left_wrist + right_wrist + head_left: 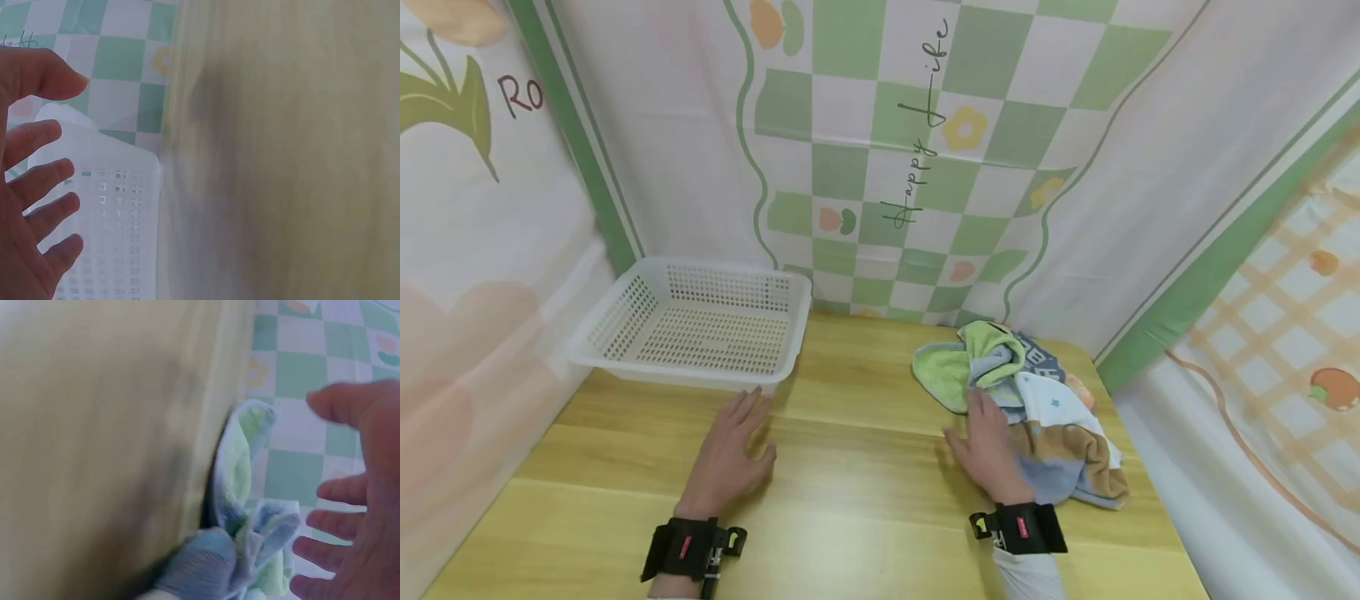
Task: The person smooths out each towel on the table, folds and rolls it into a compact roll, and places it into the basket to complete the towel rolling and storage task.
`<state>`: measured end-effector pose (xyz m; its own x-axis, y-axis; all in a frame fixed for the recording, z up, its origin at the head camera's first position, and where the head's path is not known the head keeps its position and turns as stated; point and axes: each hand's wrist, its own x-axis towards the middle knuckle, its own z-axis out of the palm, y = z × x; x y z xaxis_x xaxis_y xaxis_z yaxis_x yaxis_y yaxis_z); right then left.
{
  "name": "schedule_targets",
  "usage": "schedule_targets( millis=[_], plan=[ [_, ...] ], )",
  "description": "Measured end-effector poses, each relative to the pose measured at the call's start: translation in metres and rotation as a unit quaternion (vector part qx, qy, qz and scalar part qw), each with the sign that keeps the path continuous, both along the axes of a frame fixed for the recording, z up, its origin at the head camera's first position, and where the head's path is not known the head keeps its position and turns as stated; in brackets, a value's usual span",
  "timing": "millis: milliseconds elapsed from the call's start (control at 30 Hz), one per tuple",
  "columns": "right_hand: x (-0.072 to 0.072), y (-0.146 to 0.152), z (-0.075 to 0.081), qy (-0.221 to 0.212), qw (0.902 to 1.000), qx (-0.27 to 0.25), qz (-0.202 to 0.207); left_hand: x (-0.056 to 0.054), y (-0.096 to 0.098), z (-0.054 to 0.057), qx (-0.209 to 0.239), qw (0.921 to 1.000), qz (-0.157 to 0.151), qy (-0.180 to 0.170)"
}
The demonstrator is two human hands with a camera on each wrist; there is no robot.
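My left hand [730,454] hovers over the table just in front of a white plastic basket [700,377], fingers spread and holding nothing. In the left wrist view the thumb and fingers stand apart, with the basket's slotted wall [119,206] beyond them. On the right, my right hand [988,446] is beside a loose heap of small towels, its fingers extended and nothing in them. A green towel [940,375] lies at the back of the heap, a white one [1052,404] with a star in the middle, and a brown and grey-blue one [1075,450] at the front.
The wooden table [857,500] ends at the back against a green and white checked cloth [910,167]. Printed cloth also hangs at both sides. The basket stands at the table's back left, the towels at its right edge.
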<state>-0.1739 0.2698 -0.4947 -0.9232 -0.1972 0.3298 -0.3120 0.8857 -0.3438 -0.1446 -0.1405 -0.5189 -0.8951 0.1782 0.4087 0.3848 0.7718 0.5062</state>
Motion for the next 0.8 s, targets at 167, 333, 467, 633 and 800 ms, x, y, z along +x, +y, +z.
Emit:
schedule_targets(
  millis=[167,333,467,633,800],
  plan=[
    [-0.016,0.014,0.011,-0.024,0.9996,0.007,-0.011,0.002,-0.001,-0.001,0.004,0.9998,-0.007,-0.020],
    [-0.039,0.021,0.014,-0.064,0.9970,0.040,0.015,0.002,0.004,-0.004,0.003,0.9995,-0.019,-0.026],
    [-0.053,0.019,0.011,-0.102,0.9928,0.058,0.025,0.002,0.009,-0.003,-0.003,0.9994,-0.024,-0.024],
    [-0.067,0.017,0.003,-0.110,0.9894,0.092,0.020,0.000,0.012,-0.001,-0.008,0.9994,-0.028,-0.017],
    [-0.073,0.016,0.009,-0.100,0.9920,0.072,0.026,0.000,0.012,-0.001,-0.010,0.9991,-0.033,-0.026]
  ],
)
